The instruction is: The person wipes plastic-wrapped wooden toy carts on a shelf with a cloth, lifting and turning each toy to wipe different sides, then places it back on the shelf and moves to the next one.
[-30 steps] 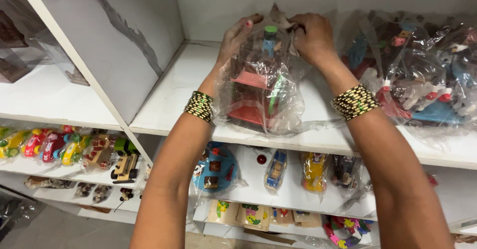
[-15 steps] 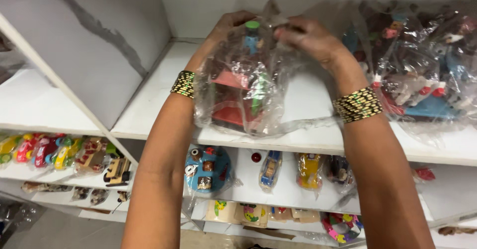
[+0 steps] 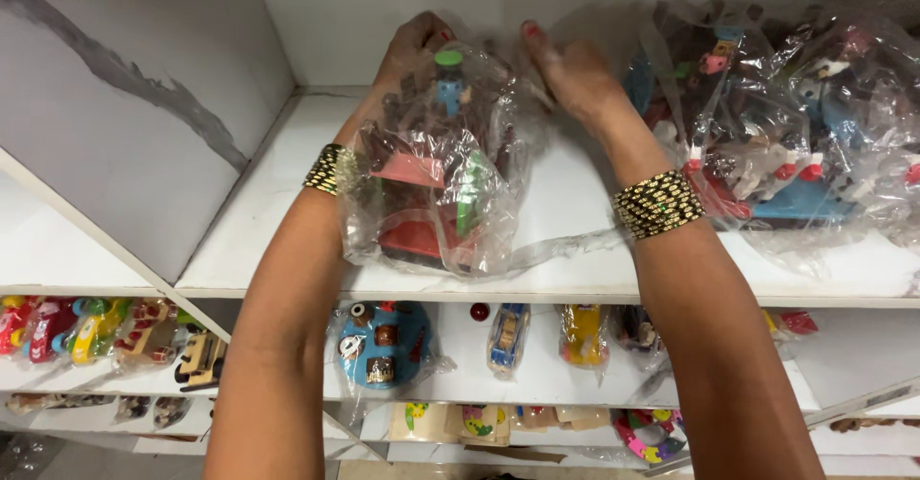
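I have both hands on 1 clear plastic bag point(image 3: 431, 169) holding a painted wooden toy, which stands on the white shelf point(image 3: 575, 221). My left hand point(image 3: 407, 58) wraps the bag's top from the far side, grip pressed into the plastic. My right hand point(image 3: 570, 73) pinches the loose film beside the toy's green knob point(image 3: 448, 58). I judge this the settling step: the toy sits upright on the shelf. Next calls for steady hands clear of the neighbouring bagged toys point(image 3: 786, 116).
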Tool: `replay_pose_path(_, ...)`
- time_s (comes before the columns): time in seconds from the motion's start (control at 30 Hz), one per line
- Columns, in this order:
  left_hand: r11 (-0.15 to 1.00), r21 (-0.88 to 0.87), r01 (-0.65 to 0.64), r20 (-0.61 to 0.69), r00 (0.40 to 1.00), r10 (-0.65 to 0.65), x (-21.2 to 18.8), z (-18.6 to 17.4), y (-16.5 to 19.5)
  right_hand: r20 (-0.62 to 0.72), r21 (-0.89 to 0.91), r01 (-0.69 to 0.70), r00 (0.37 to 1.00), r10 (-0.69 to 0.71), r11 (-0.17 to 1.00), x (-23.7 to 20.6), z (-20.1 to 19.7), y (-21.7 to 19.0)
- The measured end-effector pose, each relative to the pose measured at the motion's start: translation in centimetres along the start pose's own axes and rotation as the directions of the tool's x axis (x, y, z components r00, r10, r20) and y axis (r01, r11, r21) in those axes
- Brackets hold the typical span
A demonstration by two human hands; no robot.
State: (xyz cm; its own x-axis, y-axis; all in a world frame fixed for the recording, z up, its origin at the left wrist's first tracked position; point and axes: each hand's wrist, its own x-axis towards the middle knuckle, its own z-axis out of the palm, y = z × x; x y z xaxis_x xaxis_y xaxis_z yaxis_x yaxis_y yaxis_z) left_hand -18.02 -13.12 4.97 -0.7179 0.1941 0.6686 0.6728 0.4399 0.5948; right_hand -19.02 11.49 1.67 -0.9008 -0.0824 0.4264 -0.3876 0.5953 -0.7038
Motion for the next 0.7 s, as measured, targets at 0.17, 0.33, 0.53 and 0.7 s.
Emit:
replay_pose_path(0.17, 0.989, -0.11, -0.096, -0.033, 0.995, 0.093, 0.3, -0.3, -0.2, 0.248, -0.126, 0.107, 0.966, -0.073, 0.986, -1.0, -0.2, -0.3)
replay_pose_path(0.33, 0.974, -0.22, -0.064, 0.354, 0.925, 0.14, -1.3, -2.5, -0.5, 0.268, 0.067, -0.122, 0.958, 0.1, 0.99, -2.7, -1.7, -1.8)
replay_pose_path(0.53, 0.876, -0.467, -0.123, 0.133, 0.969, 0.207, -1.0, -1.2, -0.3, 0.228, 0.021, 0.208, 0.951, -0.207, 0.978, -3.9, -2.9, -3.6)
replay_pose_path(0.7, 0.889, -0.427, -0.167, 0.043, 0.978, 0.204, -0.5, -0.3, -1.1, 0.03, 0.258, 0.1, 0.993, -0.111, 0.961, -2.4, -1.9, -1.2)
